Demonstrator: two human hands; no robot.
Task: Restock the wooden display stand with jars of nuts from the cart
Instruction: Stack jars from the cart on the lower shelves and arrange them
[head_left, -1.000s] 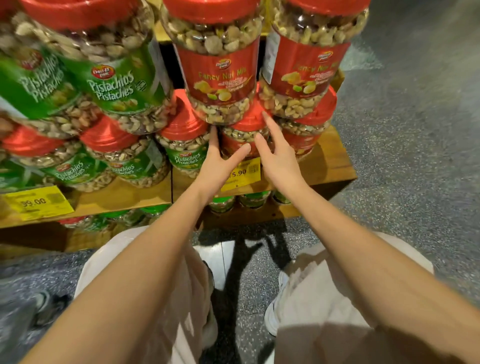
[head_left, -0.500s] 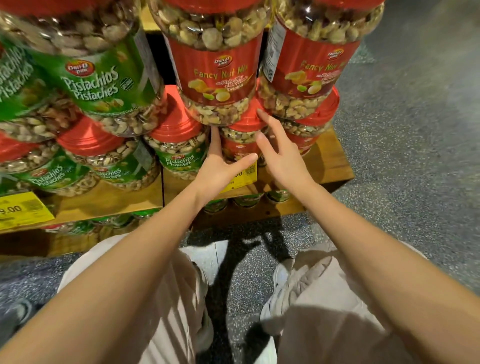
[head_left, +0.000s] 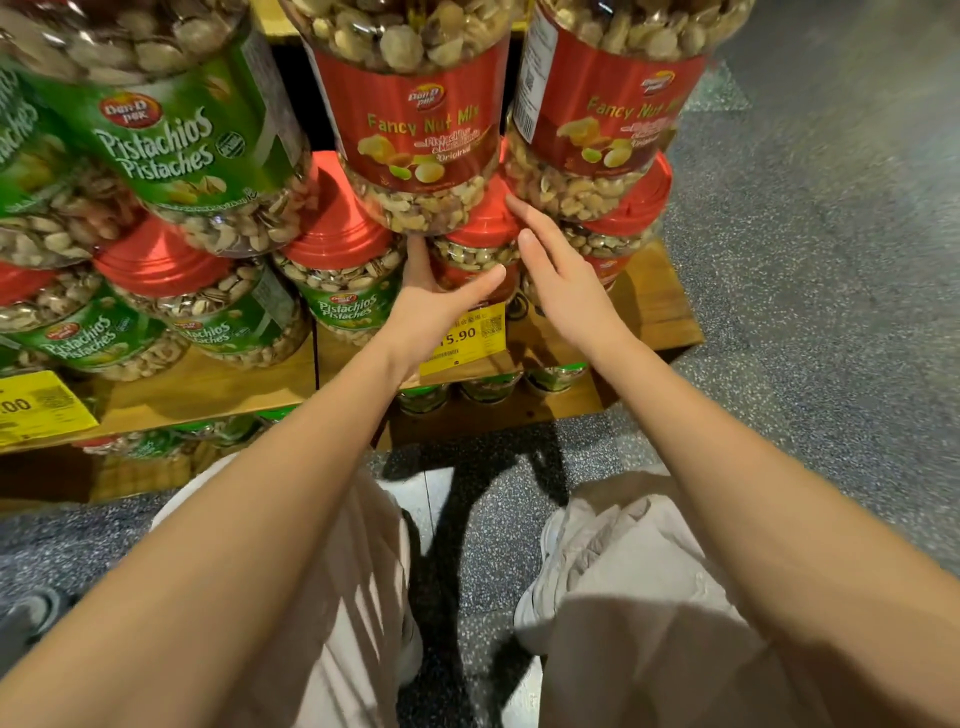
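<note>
on the wooden stand, near its right end, sits a small red-lidded jar of nuts, tucked under two bigger jars stacked above it. the left hand wraps the jar's left side: its fingers go up along the glass and out of sight behind it, and the thumb stretches across the front, just under the lid. the right hand is at the jar's right side with fingers straight and spread; the fingertips reach up to the bottom of the upper right jar, and whether the palm presses the small jar cannot be told. neither hand is closed into a fist.

above, the two big jars carry red labels reading fancy nut mix, one in the middle and one to the right. to the left stand green-labelled pistachio jars, a big one on top and smaller ones with red lids on the shelf below. a yellow price tag hangs on the shelf edge, partly behind the left wrist, and another shows at the far left. more jars peek out from the lower shelf. below are light trousers, a pale shoe and a speckled grey floor.
</note>
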